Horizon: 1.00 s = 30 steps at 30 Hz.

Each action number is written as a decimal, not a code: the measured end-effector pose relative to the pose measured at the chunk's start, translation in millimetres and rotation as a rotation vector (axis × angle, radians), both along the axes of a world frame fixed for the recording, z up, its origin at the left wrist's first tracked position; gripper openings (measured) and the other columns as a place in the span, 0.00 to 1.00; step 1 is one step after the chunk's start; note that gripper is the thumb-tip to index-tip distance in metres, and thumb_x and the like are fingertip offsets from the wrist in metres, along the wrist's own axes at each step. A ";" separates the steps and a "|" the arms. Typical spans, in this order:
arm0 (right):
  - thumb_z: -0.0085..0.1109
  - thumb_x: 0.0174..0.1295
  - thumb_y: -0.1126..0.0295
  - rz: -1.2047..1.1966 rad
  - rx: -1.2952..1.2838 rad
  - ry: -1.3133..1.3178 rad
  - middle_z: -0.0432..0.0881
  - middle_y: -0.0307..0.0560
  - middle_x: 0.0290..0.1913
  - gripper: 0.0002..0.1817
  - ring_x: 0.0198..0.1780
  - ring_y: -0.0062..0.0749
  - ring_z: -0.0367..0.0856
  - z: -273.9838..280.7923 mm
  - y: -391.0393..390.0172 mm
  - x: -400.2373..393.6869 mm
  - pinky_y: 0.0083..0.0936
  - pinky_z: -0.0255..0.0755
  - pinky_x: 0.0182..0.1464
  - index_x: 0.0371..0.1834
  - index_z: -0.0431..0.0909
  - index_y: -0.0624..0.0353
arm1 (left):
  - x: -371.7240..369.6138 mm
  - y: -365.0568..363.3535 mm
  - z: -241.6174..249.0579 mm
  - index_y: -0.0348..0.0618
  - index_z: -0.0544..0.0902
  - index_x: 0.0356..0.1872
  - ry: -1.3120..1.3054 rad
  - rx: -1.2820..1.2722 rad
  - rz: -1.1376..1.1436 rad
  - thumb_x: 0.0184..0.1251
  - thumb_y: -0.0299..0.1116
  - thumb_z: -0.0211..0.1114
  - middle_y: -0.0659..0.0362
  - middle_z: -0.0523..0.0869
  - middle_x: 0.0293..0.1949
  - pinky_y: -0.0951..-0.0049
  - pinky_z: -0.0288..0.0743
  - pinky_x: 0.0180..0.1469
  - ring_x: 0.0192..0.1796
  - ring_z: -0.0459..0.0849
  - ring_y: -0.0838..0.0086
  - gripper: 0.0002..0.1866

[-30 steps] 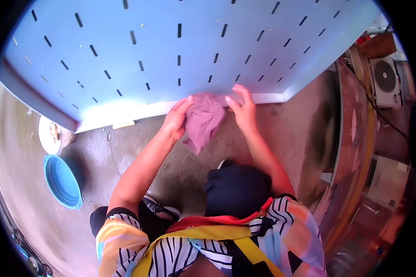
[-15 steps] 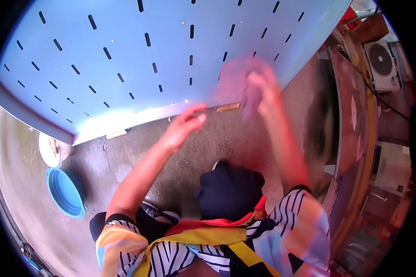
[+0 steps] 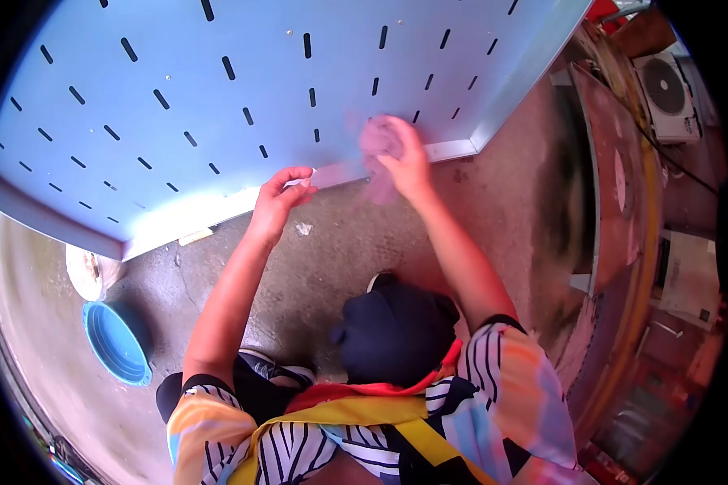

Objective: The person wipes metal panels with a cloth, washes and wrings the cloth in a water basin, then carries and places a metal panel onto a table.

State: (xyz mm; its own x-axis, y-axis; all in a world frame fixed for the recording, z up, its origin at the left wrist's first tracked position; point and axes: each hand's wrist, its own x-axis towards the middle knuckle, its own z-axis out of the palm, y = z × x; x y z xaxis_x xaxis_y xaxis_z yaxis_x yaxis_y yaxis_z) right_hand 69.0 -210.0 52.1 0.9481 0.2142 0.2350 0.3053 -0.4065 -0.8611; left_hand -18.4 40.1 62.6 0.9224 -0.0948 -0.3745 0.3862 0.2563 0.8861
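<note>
A large pale-blue metal panel (image 3: 194,105) with rows of dark slots fills the upper view. My right hand (image 3: 408,166) is closed on a crumpled pinkish-purple cloth (image 3: 382,139), partly smeared by motion, in front of the panel near its lower edge. My left hand (image 3: 281,202) is at the panel's lower edge, left of the cloth. Its thumb and fingertips are drawn together, with a small whitish bit at the tips that is too small to name.
On the floor at the left stand a blue plastic basin (image 3: 115,343) and a whitish sack or bucket (image 3: 86,271). A light block (image 3: 195,236) lies under the panel edge. At the right are a leaning board (image 3: 611,174) and a fan unit (image 3: 666,93).
My right hand has moved left with the cloth, closer to my left hand. My left hand has shifted left and its fingers have drawn together. The panel sits slightly further left in view.
</note>
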 end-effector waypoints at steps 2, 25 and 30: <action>0.66 0.43 0.81 -0.309 -0.051 -0.013 0.73 0.48 0.56 0.34 0.60 0.36 0.71 14.0 -33.4 -11.1 0.30 0.65 0.63 0.59 0.67 0.56 | -4.7 7.1 -4.5 0.38 0.78 0.50 0.002 0.029 0.005 0.67 0.33 0.59 0.57 0.81 0.49 0.71 0.74 0.52 0.48 0.82 0.72 0.14; 0.64 0.44 0.66 0.479 -0.357 0.434 0.83 0.56 0.39 0.21 0.44 0.50 0.81 -31.6 178.6 -30.8 0.39 0.74 0.49 0.45 0.79 0.57 | 13.5 74.9 26.5 0.34 0.78 0.48 -0.123 -0.071 0.224 0.69 0.31 0.55 0.53 0.84 0.42 0.74 0.76 0.48 0.41 0.83 0.74 0.13; 0.61 0.45 0.79 0.309 0.005 0.309 0.81 0.50 0.49 0.28 0.49 0.33 0.80 18.2 137.8 -27.4 0.25 0.74 0.52 0.55 0.73 0.66 | 6.6 124.0 73.7 0.32 0.78 0.49 -0.294 -0.030 0.268 0.70 0.32 0.54 0.53 0.84 0.42 0.73 0.75 0.51 0.43 0.83 0.73 0.14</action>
